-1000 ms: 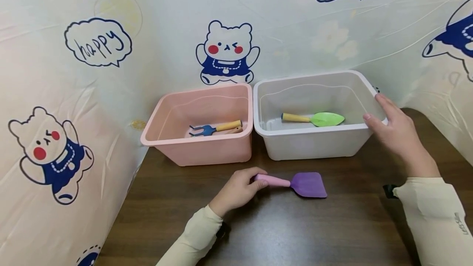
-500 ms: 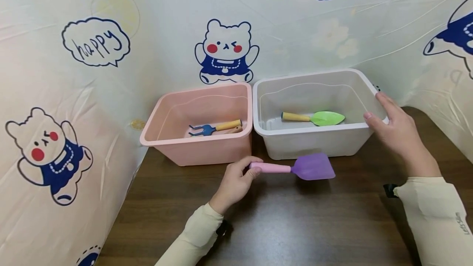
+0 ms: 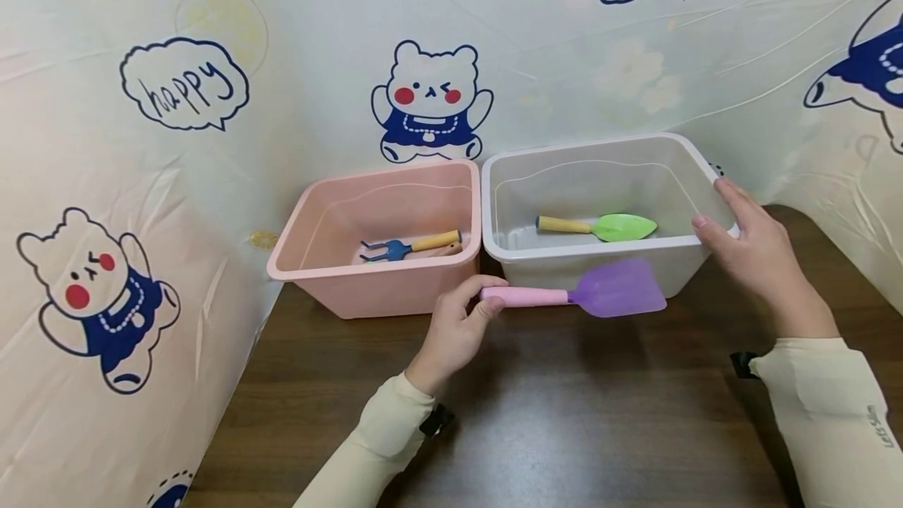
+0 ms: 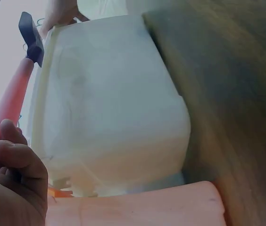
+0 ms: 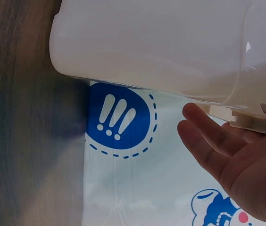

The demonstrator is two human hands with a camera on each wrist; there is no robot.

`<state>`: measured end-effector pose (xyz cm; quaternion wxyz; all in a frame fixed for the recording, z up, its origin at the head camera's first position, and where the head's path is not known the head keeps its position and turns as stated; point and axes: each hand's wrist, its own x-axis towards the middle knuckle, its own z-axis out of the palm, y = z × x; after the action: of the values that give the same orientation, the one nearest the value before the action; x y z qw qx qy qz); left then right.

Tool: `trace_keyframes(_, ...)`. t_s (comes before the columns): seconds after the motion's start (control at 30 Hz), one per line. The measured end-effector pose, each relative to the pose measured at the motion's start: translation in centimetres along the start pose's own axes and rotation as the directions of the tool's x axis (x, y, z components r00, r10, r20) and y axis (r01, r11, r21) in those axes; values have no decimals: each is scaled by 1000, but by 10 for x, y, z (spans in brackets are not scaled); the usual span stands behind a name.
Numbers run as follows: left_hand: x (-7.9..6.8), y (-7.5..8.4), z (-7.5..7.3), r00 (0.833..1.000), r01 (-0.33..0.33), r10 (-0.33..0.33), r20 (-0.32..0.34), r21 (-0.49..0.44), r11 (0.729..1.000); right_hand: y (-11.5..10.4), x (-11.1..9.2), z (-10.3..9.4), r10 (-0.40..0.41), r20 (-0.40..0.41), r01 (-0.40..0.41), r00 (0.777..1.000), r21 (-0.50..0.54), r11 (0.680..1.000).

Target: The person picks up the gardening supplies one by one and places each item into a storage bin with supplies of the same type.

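My left hand (image 3: 451, 332) grips the end of the pink handle of a toy spade (image 3: 621, 288) with a flat purple blade. The spade is held level above the table, its blade overlapping the front wall of the light grey bin (image 3: 600, 277) in the head view. In the left wrist view, curled fingers (image 4: 17, 157) close round the pink handle (image 4: 11, 101). My right hand (image 3: 765, 257) holds the grey bin's right front corner, thumb over the rim and fingers outside. Inside that bin lies a green trowel (image 3: 624, 227) with a yellow handle.
A pink bin (image 3: 388, 284) stands against the grey bin's left side. In it are a blue hand fork (image 3: 395, 250) with a yellow handle and another wooden-handled tool (image 3: 450, 249), mostly hidden. Both bins stand at the back of the dark wooden table (image 3: 550, 429), before a printed cloth (image 3: 550, 45).
My left hand has lifted the spade off the table and carried it forward, up to the grey bin's front wall. My right hand has stayed at the bin's corner.
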<state>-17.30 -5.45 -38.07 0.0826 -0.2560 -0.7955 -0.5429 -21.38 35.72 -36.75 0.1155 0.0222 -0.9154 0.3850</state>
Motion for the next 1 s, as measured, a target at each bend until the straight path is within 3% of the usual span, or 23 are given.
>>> trace_keyframes(0.2, 5, 3, 1, 1000, -21, 21, -14, 1, 1000, 0, 0, 0, 5, -1, -5, 1000, 9, 1000)
trace_keyframes(1.0, 15, 10, 8, 999, 7, -8, -31, -36, 999, 0, -1, 1, 10, -12, -9, 1000, 58, 998)
